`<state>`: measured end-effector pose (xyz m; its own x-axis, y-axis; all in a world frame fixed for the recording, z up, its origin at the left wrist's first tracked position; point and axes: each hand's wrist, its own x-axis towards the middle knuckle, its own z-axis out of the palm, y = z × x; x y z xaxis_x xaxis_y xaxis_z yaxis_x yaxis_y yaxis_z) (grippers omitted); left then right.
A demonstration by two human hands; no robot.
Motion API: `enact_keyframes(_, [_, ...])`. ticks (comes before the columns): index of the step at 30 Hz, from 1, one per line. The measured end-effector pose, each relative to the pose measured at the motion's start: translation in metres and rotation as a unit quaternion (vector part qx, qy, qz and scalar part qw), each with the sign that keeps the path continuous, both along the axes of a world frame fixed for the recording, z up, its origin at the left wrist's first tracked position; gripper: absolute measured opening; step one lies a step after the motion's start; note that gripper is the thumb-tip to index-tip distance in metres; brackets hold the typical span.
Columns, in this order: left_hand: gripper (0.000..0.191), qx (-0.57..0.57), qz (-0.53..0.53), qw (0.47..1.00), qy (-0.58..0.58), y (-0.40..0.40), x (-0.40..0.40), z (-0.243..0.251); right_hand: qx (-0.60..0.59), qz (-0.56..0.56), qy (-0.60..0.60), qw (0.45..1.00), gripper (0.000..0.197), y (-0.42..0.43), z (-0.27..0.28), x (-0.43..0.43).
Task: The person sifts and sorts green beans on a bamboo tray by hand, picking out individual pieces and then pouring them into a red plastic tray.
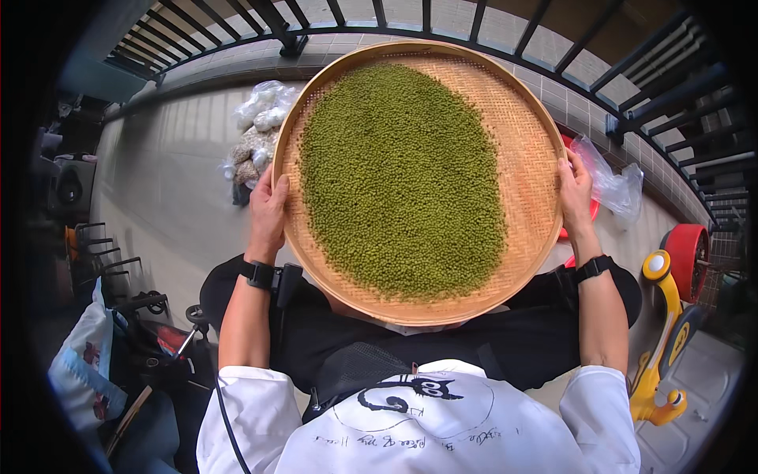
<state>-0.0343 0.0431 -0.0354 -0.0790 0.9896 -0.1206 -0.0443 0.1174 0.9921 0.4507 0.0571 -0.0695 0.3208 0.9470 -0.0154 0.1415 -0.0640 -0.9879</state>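
A round woven bamboo winnowing tray (527, 172) is held out in front of me, above my lap. Mung beans (402, 183) spread over its left and middle part in a broad oval, while the weave shows bare on the right. My left hand (269, 204) grips the tray's left rim, thumb on the inner side. On the opposite side my right hand (575, 186) holds the right rim, with its thumb over the edge. The fingers beneath the tray are mostly hidden.
Plastic bags of pale goods (254, 142) rest on the floor at left. Behind the tray's right side show a red basin (594, 210) and a clear plastic bag (619, 186). A yellow ride-on toy (669, 302) stands at right. Black railings (426, 18) cross the far side.
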Motion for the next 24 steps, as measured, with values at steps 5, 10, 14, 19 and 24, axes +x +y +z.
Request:
enact_keyframes(5, [0.039,-0.014,-0.012,1.0,-0.016,-0.003,0.021,-0.017,-0.048,-0.007,-0.008,0.999,0.033,0.0,-0.014,0.023])
enact_keyframes(10, [0.038,-0.015,0.003,1.0,0.017,-0.012,0.017,-0.017,-0.053,0.023,-0.084,0.995,0.033,-0.002,-0.016,0.008])
enact_keyframes(14, [0.041,0.004,0.007,0.999,0.038,-0.015,0.021,-0.012,-0.07,0.008,-0.085,0.994,0.033,-0.008,-0.018,0.006])
enact_keyframes(19, [0.044,0.036,0.008,0.997,0.066,-0.013,0.024,-0.017,-0.154,-0.035,-0.104,0.982,0.032,-0.001,-0.031,0.012])
enact_keyframes(24, [0.044,0.019,-0.009,0.998,0.059,-0.009,0.023,-0.021,-0.171,-0.053,-0.135,0.974,0.03,0.002,-0.049,0.028])
